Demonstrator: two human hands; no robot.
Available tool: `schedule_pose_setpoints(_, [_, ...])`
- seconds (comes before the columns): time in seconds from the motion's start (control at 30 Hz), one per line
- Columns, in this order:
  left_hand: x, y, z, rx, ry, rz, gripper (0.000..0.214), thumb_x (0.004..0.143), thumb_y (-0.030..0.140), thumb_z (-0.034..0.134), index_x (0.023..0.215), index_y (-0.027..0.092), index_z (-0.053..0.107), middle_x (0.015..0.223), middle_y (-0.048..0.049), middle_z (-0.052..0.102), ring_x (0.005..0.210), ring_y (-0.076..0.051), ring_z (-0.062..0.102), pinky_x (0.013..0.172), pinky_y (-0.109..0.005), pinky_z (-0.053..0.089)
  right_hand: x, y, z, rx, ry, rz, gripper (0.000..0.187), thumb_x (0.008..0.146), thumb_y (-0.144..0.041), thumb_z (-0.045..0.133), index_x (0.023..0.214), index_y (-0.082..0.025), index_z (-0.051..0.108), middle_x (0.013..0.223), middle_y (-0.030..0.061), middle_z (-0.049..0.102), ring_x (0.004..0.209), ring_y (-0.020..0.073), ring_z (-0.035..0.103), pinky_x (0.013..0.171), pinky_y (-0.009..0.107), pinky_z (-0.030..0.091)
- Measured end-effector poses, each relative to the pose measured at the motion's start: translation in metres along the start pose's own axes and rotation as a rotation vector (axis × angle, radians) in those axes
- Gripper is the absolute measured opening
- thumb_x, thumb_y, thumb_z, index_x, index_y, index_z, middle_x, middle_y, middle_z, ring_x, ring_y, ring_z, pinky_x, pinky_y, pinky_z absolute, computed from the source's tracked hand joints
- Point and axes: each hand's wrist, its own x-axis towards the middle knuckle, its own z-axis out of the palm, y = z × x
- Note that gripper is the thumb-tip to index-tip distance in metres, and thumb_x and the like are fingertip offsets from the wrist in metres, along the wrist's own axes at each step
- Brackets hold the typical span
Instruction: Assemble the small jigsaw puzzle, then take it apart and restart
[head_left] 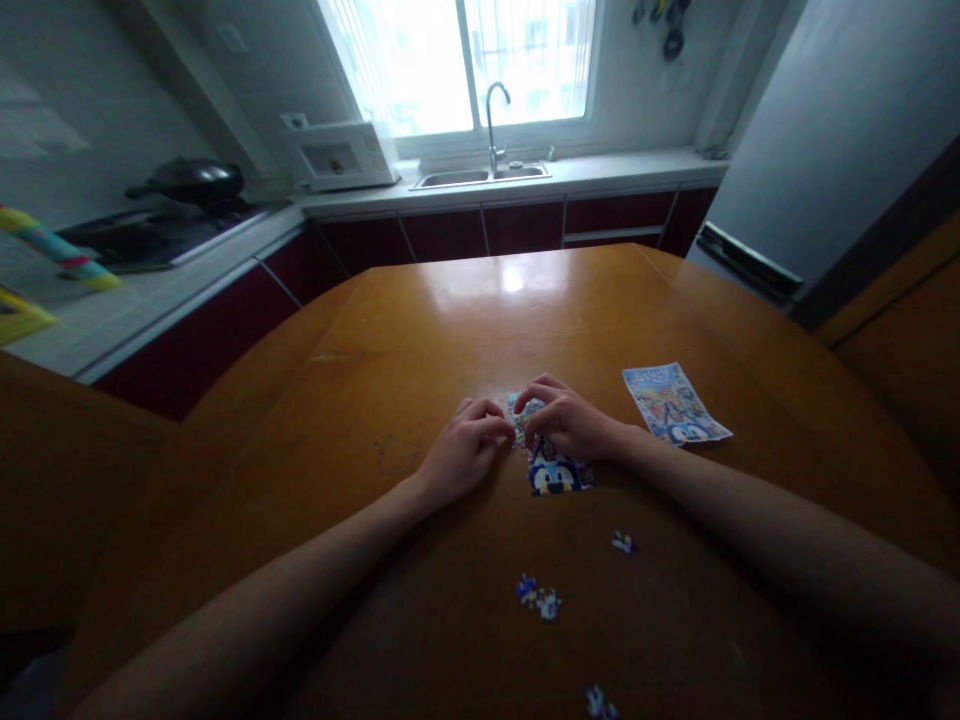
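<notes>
A small, partly assembled jigsaw puzzle (556,472) with a blue cartoon face lies on the brown wooden table (420,340). My left hand (459,447) rests at its left edge, fingers curled and pinched against the puzzle's upper part. My right hand (568,420) covers the puzzle's top, fingertips bent down and pressing on the pieces beside the left fingers. Whether either hand holds a loose piece is hidden. Loose puzzle pieces (538,596) lie nearer to me, one more piece (622,542) to the right.
A printed reference picture (673,404) lies right of the puzzle. Another piece (600,703) sits at the near table edge. Behind the table run a counter with a sink (480,176), a microwave (341,155), a wok on a stove (193,182), and a fridge (832,140) at right.
</notes>
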Motion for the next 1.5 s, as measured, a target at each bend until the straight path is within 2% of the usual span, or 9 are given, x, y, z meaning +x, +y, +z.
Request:
schedule_pose_setpoints(0.37, [0.000,0.002,0.000,0.004,-0.017,0.004,0.026,0.085,0.002,0.053,0.089,0.021,0.070,0.097,-0.0037,0.064,0.098,-0.020,0.053,0.088,-0.037,0.047,0.000,-0.004,-0.002,-0.005,-0.026,0.010,0.032,0.074,0.002,0.058,0.076,-0.026,0.074,0.109,0.0010,0.064,0.109,0.0215,0.050,0.097,0.039,0.043])
schedule_pose_setpoints(0.53, [0.000,0.002,0.000,-0.005,-0.012,-0.006,0.025,0.085,0.002,0.055,0.090,0.022,0.071,0.098,-0.0033,0.064,0.098,-0.020,0.053,0.088,-0.037,0.046,0.000,-0.004,-0.002,-0.011,0.001,0.013,0.035,0.074,0.002,0.057,0.084,-0.026,0.074,0.109,0.0017,0.065,0.108,0.0214,0.050,0.095,0.038,0.044])
schedule_pose_setpoints(0.7, [0.000,0.003,0.000,0.000,-0.001,0.000,0.020,0.088,0.008,0.056,0.089,0.022,0.072,0.096,-0.0039,0.064,0.096,-0.020,0.053,0.086,-0.037,0.047,-0.001,-0.004,-0.002,-0.019,-0.043,0.006,0.032,0.075,0.001,0.059,0.079,-0.026,0.074,0.111,0.0014,0.064,0.110,0.0222,0.049,0.097,0.040,0.042])
schedule_pose_setpoints(0.9, [0.001,0.001,0.001,-0.006,0.000,0.016,0.027,0.084,0.001,0.054,0.090,0.021,0.071,0.096,-0.0039,0.063,0.096,-0.020,0.053,0.086,-0.036,0.047,-0.001,-0.005,-0.002,-0.019,-0.010,0.012,0.035,0.075,0.002,0.057,0.084,-0.027,0.074,0.111,0.0018,0.064,0.110,0.0219,0.049,0.097,0.040,0.043])
schedule_pose_setpoints(1.07, [0.001,0.000,0.002,0.002,0.001,0.024,0.026,0.084,0.001,0.054,0.089,0.021,0.070,0.096,-0.0039,0.063,0.096,-0.020,0.053,0.087,-0.036,0.047,0.000,-0.005,-0.001,-0.033,-0.025,0.006,0.031,0.076,0.000,0.059,0.079,-0.026,0.074,0.110,0.0020,0.064,0.109,0.0220,0.049,0.097,0.040,0.043])
schedule_pose_setpoints(1.3, [-0.002,0.003,0.002,-0.038,0.026,0.000,0.033,0.079,-0.003,0.049,0.095,0.021,0.067,0.098,-0.0036,0.054,0.094,-0.017,0.054,0.086,-0.032,0.048,0.002,-0.004,0.000,-0.017,0.091,0.016,0.033,0.077,0.001,0.054,0.085,-0.024,0.074,0.103,0.0035,0.066,0.104,0.0211,0.051,0.093,0.038,0.045])
schedule_pose_setpoints(1.4, [-0.003,0.008,-0.003,-0.042,0.072,-0.020,0.026,0.083,0.003,0.050,0.098,0.019,0.063,0.095,-0.0034,0.052,0.091,-0.017,0.054,0.085,-0.032,0.048,0.002,-0.004,0.000,-0.033,0.153,0.047,0.030,0.080,0.000,0.054,0.085,-0.022,0.073,0.099,0.0052,0.066,0.102,0.0216,0.052,0.091,0.038,0.045])
schedule_pose_setpoints(1.5, [-0.004,0.018,-0.010,-0.039,0.061,0.092,0.018,0.087,0.010,0.053,0.099,0.019,0.063,0.094,-0.0049,0.054,0.093,-0.019,0.053,0.085,-0.033,0.048,0.003,-0.002,0.001,-0.040,0.207,0.066,0.029,0.081,0.000,0.054,0.084,-0.022,0.073,0.096,0.0056,0.067,0.101,0.0220,0.052,0.090,0.039,0.046])
